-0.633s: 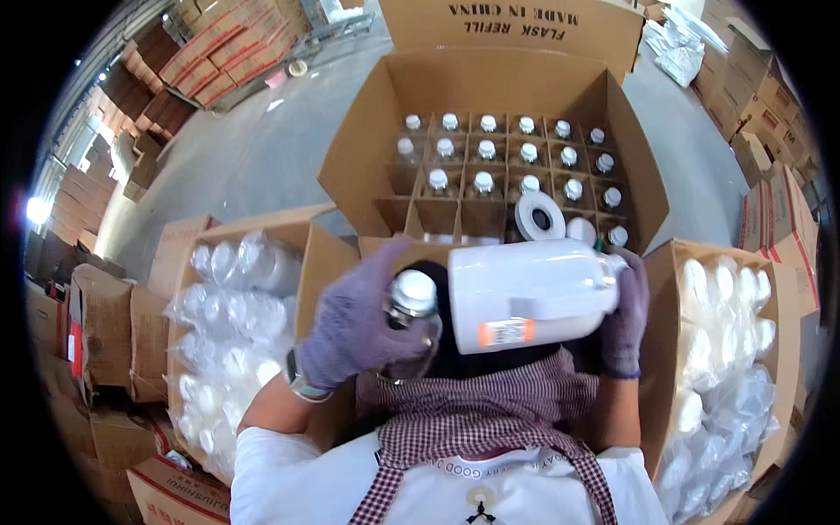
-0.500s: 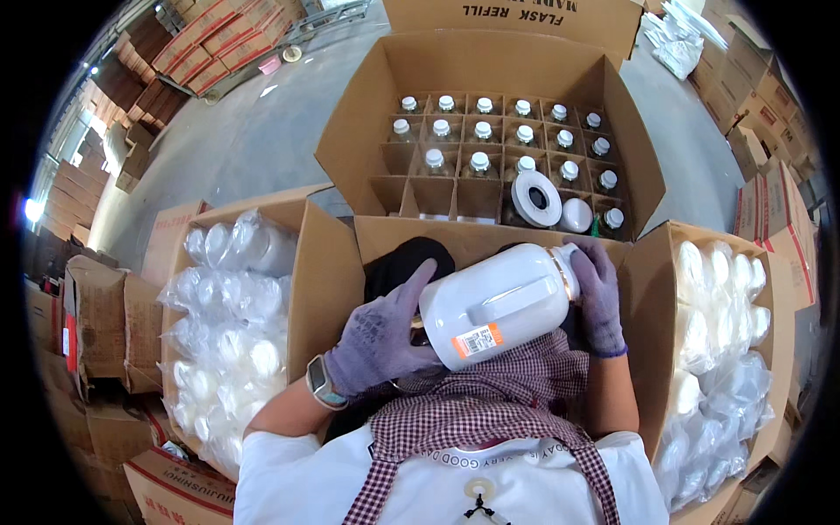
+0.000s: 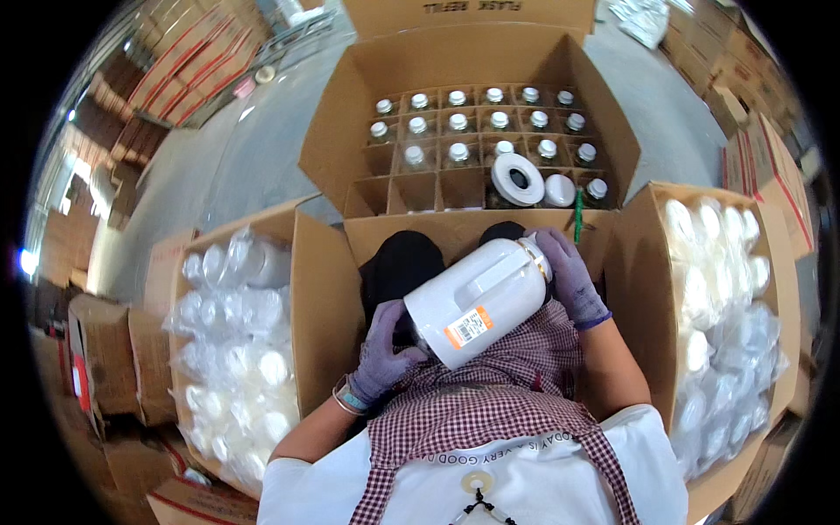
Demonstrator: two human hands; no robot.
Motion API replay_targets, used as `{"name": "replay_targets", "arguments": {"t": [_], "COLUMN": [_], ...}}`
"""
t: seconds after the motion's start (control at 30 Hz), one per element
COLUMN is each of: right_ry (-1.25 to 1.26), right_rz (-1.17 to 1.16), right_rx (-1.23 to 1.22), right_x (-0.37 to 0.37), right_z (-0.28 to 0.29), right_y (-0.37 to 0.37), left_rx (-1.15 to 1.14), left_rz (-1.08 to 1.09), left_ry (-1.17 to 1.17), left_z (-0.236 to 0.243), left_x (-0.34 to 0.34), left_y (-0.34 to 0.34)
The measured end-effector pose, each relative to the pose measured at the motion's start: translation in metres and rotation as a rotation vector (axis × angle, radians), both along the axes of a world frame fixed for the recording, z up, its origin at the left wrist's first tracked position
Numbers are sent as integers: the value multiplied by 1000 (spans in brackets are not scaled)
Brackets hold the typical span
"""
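A white vacuum flask [image 3: 457,303] with a side handle, a gold-coloured ring at its neck and an orange-and-white label lies tilted across my lap, handle side up. My left hand [image 3: 383,357], in a purple-grey glove, grips the bottom end, with part of its fingers hidden beneath. Around the neck and top end closes my gloved right hand [image 3: 570,278]. Just beyond the flask stands an open carton [image 3: 455,61] with cardboard dividers, holding several glass refills [image 3: 459,154] with white caps. Some front-left compartments hold no refill.
On the carton's front right lie a white ring-shaped roll [image 3: 506,185], a round white lid [image 3: 559,190] and a green slim tool [image 3: 578,214]. Open cartons of plastic-wrapped white parts flank me on the left [image 3: 297,306] and right [image 3: 643,289]. Stacked boxes [image 3: 197,61] stand farther off.
The flask and both hands have shifted slightly left in the view. My left hand has turned at the wrist and slid lower on the flask's bottom end. My right hand stays at the neck.
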State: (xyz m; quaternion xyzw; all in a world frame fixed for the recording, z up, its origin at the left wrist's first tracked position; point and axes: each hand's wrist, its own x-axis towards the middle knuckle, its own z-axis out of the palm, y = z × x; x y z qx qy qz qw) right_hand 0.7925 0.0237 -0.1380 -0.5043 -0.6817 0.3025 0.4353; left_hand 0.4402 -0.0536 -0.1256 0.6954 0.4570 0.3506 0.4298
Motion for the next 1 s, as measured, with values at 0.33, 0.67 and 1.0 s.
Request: {"name": "replay_targets", "arguments": {"t": [0.33,0.67,1.0], "right_ry": [96,192,233], "right_rz": [170,325,281], "right_rx": [594,436,464], "right_x": [-53,-73,-90], "right_z": [146,148,139], "right_y": [-62,-60,-63], "left_rx": [-397,-504,-481], "left_rz": [-293,-304,-198], "left_ry": [-668,-639,-642], "left_z": [23,10,8], "left_x": [29,38,23], "left_y": [40,22,17]}}
